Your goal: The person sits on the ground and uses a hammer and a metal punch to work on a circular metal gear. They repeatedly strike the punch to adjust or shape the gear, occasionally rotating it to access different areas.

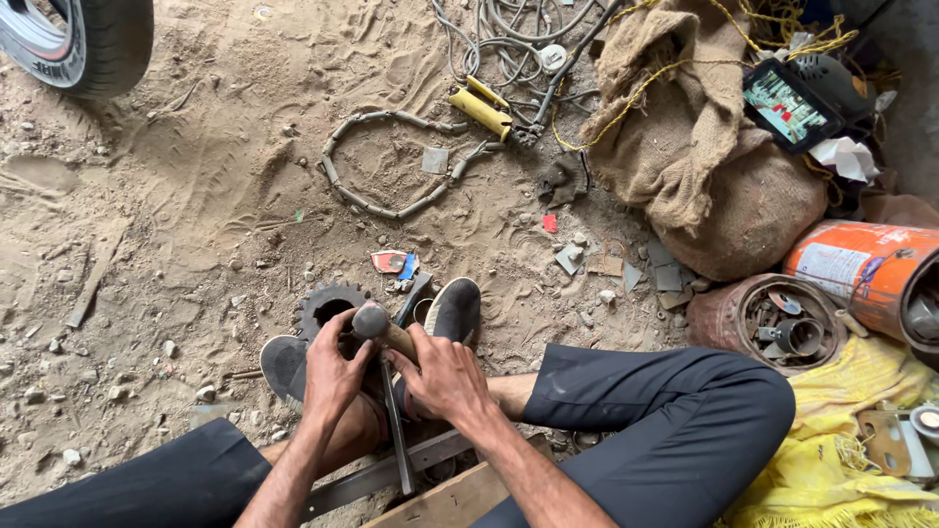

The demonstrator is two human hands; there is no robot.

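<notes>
Gripping: left hand [333, 376] and right hand [445, 379], fingers curled tight round one hammer [380, 328] (rounded metal head)
Gear [328, 305]: one, toothed, dark steel
Shoes [452, 311]: two, black

Lit phone screen [788, 106] top right (on burlap), white-labelled orange cylinder [861, 269] right
</notes>
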